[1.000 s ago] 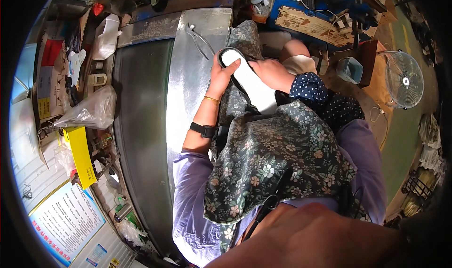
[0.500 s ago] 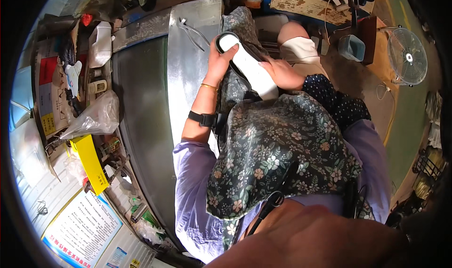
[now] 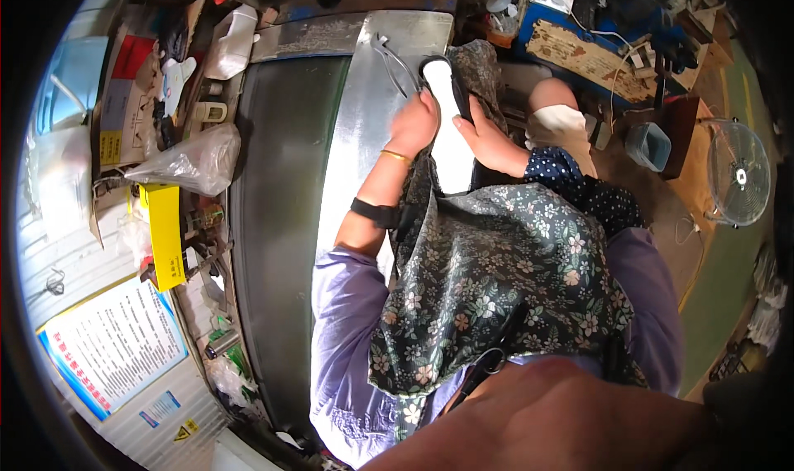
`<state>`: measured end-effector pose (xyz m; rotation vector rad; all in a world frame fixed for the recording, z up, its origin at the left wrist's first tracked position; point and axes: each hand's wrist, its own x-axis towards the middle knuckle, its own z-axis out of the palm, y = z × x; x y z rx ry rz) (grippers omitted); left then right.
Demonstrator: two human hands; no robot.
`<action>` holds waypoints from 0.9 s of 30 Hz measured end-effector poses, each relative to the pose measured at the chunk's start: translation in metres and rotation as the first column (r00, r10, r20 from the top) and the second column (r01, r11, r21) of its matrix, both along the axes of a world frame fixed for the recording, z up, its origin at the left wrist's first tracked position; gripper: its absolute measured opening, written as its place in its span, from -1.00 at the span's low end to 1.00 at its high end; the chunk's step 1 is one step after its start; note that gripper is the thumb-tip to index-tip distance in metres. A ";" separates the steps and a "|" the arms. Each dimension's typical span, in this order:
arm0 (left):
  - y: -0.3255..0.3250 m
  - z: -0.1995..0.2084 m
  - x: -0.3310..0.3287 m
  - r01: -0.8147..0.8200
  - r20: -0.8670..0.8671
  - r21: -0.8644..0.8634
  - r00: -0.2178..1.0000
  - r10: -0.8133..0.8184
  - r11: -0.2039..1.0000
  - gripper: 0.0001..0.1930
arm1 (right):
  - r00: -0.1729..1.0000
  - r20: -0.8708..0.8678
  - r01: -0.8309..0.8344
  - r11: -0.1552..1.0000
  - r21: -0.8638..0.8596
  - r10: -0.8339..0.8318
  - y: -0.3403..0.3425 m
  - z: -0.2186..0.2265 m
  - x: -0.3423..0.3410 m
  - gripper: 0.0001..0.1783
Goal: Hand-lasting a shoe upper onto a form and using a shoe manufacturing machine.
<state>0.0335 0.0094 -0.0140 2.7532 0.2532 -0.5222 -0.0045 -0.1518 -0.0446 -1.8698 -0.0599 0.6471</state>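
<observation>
On my lap, over a dark floral apron [image 3: 504, 256], lies a long shoe [image 3: 451, 136] with its white underside up and a black rim along its sides. My left hand [image 3: 414, 125] is closed at its left edge, the thumb pointing up; most of those fingers are hidden. From the other side my right hand [image 3: 494, 143] grips the black edge, thumb near the white face and fingers out of sight underneath. Beyond my left hand, metal pincers [image 3: 399, 67] rest on the shiny metal bench.
The metal bench top [image 3: 351, 132] runs along my left beside a dark belt [image 3: 281, 157]. Further left, a shelf holds a clear plastic bag [image 3: 194, 161] and a yellow box [image 3: 165, 239]. At right are a grey bin [image 3: 648, 146] and a round fan [image 3: 738, 173].
The shoe has turned from a slant to nearly straight away from me. My left hand has shifted from its far end to its left side. The whole view has swung.
</observation>
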 end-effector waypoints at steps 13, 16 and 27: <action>0.028 -0.028 0.015 -0.357 -0.479 -0.793 0.866 0.144 -0.494 -0.31 | 0.863 0.444 -0.357 0.913 0.200 0.240 -0.040 0.005 0.010 -0.33; 0.004 -0.007 0.015 -0.440 -0.499 -0.858 0.836 0.228 -0.263 -0.49 | 0.709 0.695 -0.150 0.989 -0.018 0.120 -0.042 0.060 0.035 -0.37; -0.001 -0.027 0.000 -0.336 -0.412 -0.904 0.850 0.329 -0.263 -0.52 | 0.634 0.762 -0.165 0.986 -0.031 0.130 -0.014 0.065 0.064 -0.76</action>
